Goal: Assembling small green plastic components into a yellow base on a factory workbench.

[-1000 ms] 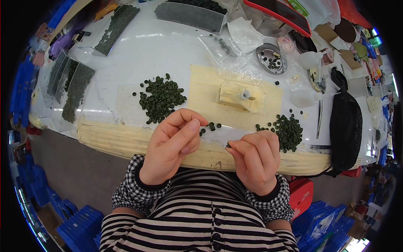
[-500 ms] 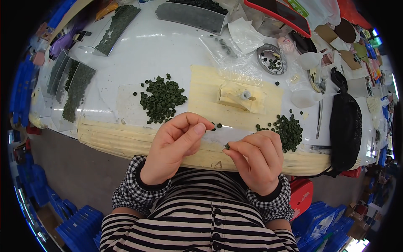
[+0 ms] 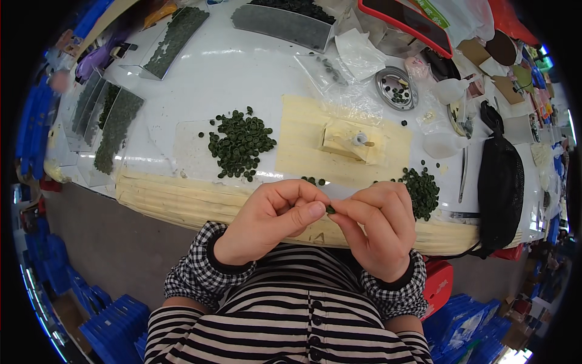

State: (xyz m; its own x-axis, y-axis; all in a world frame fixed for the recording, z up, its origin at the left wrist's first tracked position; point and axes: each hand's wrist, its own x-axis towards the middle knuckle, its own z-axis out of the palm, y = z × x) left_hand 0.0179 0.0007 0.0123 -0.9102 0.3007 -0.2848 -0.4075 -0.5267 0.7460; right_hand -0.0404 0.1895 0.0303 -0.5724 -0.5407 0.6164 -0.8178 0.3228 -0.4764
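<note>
Over the table's near edge my two hands meet at the fingertips. My right hand (image 3: 381, 227) is closed in a pinch on a small dark green disc-like piece (image 3: 330, 209). My left hand (image 3: 273, 218) is also pinched, thumb against forefinger, its tips touching right beside that piece; what lies between them is hidden. Just beyond the fingers several loose green pieces (image 3: 313, 181) lie on the tabletop. A large heap of the same round pieces (image 3: 238, 145) sits beyond my left hand, and a smaller heap (image 3: 421, 193) beside my right hand.
A tape-covered block (image 3: 345, 141) with a small upright nozzle stands beyond my hands. Clear bins of green pieces (image 3: 176, 42) stand at the far left. A round metal dish (image 3: 395, 88), a red-cased phone (image 3: 409, 25) and a black mesh bag (image 3: 500, 182) are on the right.
My hands were apart and have come together at the fingertips. The left hand has moved right and slightly down, bringing its tips to the piece in my right hand.
</note>
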